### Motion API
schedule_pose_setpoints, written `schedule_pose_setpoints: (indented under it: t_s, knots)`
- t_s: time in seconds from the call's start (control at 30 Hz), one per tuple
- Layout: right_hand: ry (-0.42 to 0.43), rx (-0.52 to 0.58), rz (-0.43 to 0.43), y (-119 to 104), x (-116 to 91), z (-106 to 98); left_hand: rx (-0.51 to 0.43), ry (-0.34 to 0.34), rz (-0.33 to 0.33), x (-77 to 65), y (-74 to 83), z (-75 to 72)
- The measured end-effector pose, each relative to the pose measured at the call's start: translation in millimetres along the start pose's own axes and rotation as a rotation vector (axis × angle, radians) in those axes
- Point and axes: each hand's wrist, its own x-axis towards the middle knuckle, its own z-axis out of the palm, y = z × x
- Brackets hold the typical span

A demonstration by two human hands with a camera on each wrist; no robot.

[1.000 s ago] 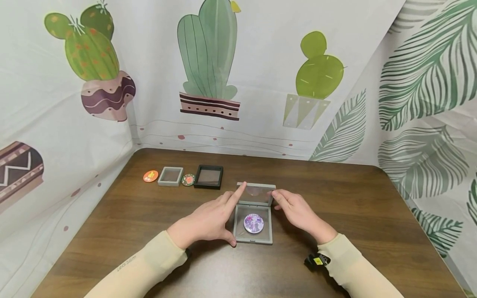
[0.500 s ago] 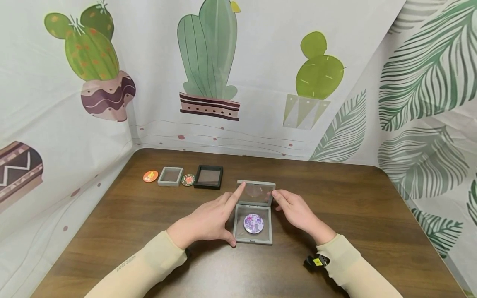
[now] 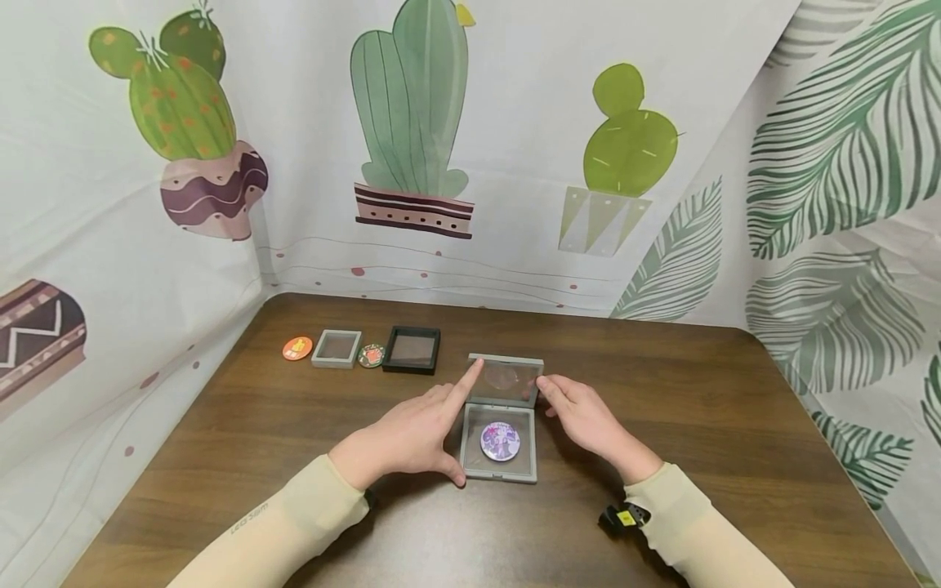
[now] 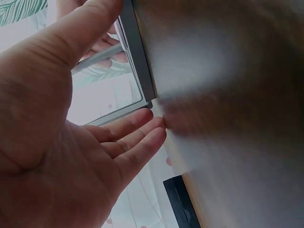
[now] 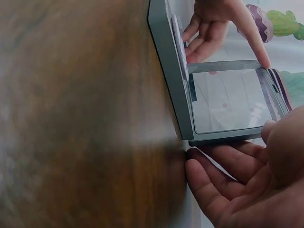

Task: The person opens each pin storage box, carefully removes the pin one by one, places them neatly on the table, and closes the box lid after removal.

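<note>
A grey display case with a clear film window lies on the table, its hinged lid standing roughly upright at the far side. A round purple badge rests on the film of the lower half. My left hand spans the case's left side, index finger straight at the lid's upper left corner, thumb by the near left corner. Its other fingers extend behind the lid in the right wrist view. My right hand pinches the lid's right edge, thumb at the front and fingers behind.
Along the back left of the brown table lie an orange round badge, a small light grey case, a dark patterned badge and a black case. A printed cloth hangs behind the table.
The lid's top edge has risen slightly in the head view, as the lid tilts a little on its hinge. Both hands and the purple badge stay almost where they were.
</note>
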Motion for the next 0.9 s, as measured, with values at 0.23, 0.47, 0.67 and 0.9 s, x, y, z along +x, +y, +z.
schedule_pose_setpoints:
  t_s: [0.23,0.47,0.67,0.9]
  knots:
    - [0.013,-0.072,-0.052,-3,-2,-3,-0.023,-0.003,-0.014,-0.9,1.7,-0.9]
    - [0.073,-0.171,-0.211,-6,-4,-10,-0.026,-0.010,-0.023,-0.9,1.7,-1.0]
    - [0.067,-0.231,-0.309,-8,-6,-11,-0.028,-0.013,-0.023,-0.9,1.2,-0.8]
    - [0.014,-0.321,-0.357,-10,-9,-13,-0.025,-0.013,-0.020,-1.3,1.1,-1.8]
